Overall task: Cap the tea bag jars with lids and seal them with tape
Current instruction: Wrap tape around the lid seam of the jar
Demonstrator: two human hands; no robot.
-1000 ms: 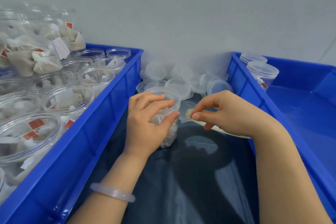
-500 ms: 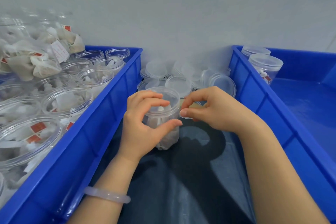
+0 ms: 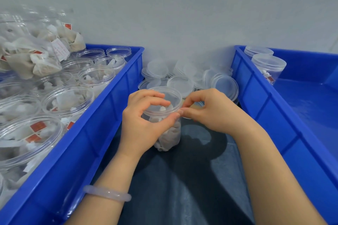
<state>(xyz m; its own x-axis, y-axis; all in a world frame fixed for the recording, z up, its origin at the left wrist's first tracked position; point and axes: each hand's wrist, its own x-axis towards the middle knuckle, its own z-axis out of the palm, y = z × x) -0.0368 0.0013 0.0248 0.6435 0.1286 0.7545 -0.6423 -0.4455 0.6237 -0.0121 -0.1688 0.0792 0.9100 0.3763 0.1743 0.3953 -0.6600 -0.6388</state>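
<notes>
A clear tea bag jar [image 3: 169, 134] stands upright on the dark surface between two blue bins, with a clear lid [image 3: 172, 95] on top. My left hand [image 3: 142, 126] grips the jar's upper part from the left, thumb in front and fingers curled over the lid. My right hand [image 3: 210, 113] is at the jar's right side. Its thumb and forefinger pinch together at the lid's rim, touching my left thumb. The tape is too small and clear to make out between those fingertips.
A heap of loose clear lids [image 3: 180, 83] lies behind the jar by the wall. The left blue bin [image 3: 109, 115] holds several open jars of tea bags [image 3: 67, 100] and a bag of tea bags [image 3: 33, 56]. The right blue bin [image 3: 256, 96] holds two capped jars [image 3: 268, 67].
My right hand, which held a small strip of tape off to the right of the jar, has moved left to the lid's rim. My left hand keeps its grip on the jar.
</notes>
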